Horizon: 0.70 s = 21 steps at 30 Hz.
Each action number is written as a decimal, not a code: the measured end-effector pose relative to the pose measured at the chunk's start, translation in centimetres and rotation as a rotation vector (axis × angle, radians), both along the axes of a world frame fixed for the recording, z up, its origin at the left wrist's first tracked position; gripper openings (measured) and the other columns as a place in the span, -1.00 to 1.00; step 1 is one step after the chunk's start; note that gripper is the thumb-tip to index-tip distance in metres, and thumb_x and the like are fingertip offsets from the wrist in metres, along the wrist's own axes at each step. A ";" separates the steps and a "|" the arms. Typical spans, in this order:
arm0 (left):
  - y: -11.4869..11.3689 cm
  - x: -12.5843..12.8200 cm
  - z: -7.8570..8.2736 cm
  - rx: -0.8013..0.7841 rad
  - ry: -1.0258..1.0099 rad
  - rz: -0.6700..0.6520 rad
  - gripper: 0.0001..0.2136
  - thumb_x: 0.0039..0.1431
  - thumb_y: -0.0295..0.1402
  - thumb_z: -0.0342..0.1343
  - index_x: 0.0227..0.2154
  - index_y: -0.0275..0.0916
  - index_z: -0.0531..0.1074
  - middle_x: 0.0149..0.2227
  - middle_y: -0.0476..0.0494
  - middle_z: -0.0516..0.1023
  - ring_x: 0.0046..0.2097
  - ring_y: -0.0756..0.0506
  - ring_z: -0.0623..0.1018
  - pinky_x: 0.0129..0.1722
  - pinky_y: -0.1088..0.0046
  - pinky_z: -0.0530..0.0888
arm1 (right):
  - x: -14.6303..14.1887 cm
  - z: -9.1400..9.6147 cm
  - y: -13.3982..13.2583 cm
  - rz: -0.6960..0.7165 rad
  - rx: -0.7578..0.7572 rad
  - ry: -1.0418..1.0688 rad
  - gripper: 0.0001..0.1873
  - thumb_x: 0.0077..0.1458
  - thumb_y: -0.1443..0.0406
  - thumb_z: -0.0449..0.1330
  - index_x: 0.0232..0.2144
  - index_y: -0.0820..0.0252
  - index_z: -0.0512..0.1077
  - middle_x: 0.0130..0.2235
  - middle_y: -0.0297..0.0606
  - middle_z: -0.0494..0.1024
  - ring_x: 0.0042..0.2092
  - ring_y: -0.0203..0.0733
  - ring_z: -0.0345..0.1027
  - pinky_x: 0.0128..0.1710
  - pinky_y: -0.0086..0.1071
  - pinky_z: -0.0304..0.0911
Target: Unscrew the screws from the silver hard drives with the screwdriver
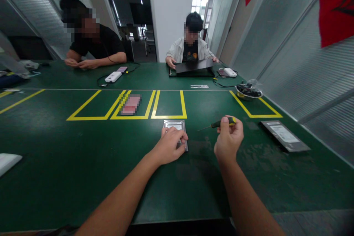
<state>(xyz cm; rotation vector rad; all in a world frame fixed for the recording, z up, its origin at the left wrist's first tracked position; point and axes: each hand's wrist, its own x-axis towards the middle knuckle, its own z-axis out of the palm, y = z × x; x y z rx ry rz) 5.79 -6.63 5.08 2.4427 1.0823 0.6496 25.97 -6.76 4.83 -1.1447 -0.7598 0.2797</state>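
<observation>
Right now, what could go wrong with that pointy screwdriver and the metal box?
The screwdriver in the right hand is pinched by fingertips, so it might slip and drop. Its thin tip points toward the left hand resting on the hard drive, so a quick move could poke fingers or scratch the drive.

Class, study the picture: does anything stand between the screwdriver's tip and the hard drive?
Nothing visible does. The right hand holds the screwdriver, tip pointing left toward the hard drive, with only bare green table between them. The left hand holds the drive's near half.
</observation>
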 end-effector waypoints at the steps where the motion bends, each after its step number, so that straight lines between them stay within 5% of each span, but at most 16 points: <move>1: 0.2 -0.2 0.1 0.015 -0.008 0.036 -0.86 0.08 -0.42 0.06 -0.26 -0.18 0.39 -0.25 -0.06 0.52 -0.11 -0.16 0.40 -0.03 0.25 0.17 | 0.0 0.0 0.0 -0.001 -0.003 0.004 -0.67 0.11 0.08 0.20 -0.20 0.20 0.38 -0.33 -0.36 0.37 -0.42 -0.41 0.23 -0.40 -0.46 0.21; 8: 3.5 -2.8 -0.1 0.062 -0.217 0.302 -0.90 0.09 -0.34 0.09 -0.35 -0.22 0.44 -0.25 -0.10 0.53 -0.12 -0.15 0.46 -0.06 0.30 0.32 | -0.3 0.0 0.1 0.034 -0.003 0.048 -0.67 0.09 0.09 0.22 -0.21 0.20 0.37 -0.34 -0.37 0.37 -0.43 -0.41 0.22 -0.45 -0.47 0.21; 15: 6.4 -4.8 -3.0 -0.284 -0.693 0.686 -0.85 -0.03 -0.29 0.16 -0.45 -0.28 0.49 -0.42 -0.06 0.53 -0.34 -0.07 0.48 -0.29 0.44 0.37 | -0.8 -0.1 -0.1 0.120 -0.042 0.002 -0.66 0.05 0.14 0.24 -0.17 0.20 0.37 -0.31 -0.36 0.38 -0.35 -0.36 0.31 -0.35 -0.43 0.28; 21: 6.2 -5.4 -5.1 -0.357 -0.794 0.751 -0.82 -0.06 -0.28 0.16 -0.44 -0.30 0.50 -0.44 -0.06 0.52 -0.39 -0.03 0.46 -0.35 0.47 0.35 | -0.8 -0.7 -0.2 0.140 -0.152 -0.196 -0.67 0.03 0.16 0.24 -0.20 0.20 0.35 -0.36 -0.40 0.34 -0.39 -0.35 0.27 -0.38 -0.44 0.24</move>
